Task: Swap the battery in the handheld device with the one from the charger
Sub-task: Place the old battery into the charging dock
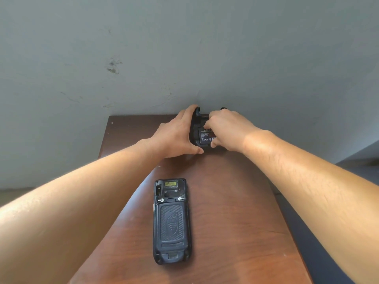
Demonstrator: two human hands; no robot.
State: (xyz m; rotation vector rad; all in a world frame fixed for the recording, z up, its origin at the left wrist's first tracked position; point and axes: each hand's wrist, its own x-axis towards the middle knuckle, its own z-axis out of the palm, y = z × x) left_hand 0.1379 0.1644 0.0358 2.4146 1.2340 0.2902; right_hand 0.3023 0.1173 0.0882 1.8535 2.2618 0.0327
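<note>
Nearest the camera, low in the frame and a little left of centre, the handheld device (171, 221) lies face down on the brown table (235, 212), its long axis running straight away from the person toward the wall (143, 48). Its back cover looks closed, so I judge that its own battery is not yet out.

Beyond it, at centre frame where the table meets the wall, sits the black charger (197, 128), with the battery (206, 136) label-up in its cradle. Both hands are on it, close together. Spread against the charger's left flank, the left hand (176, 136) has its thumb at the near corner and seems to steady the charger. From the right, the right hand (224, 131) curls over the battery, fingertips on its top and thumb near its lower edge; whether it already grips the battery I cannot tell.

My guess is that the battery must come out toward the person, since the wall closes off the far side. Bare table lies between charger and device, with more to the right of the device for setting a battery down. At the table's right edge the surface drops to something dark.
</note>
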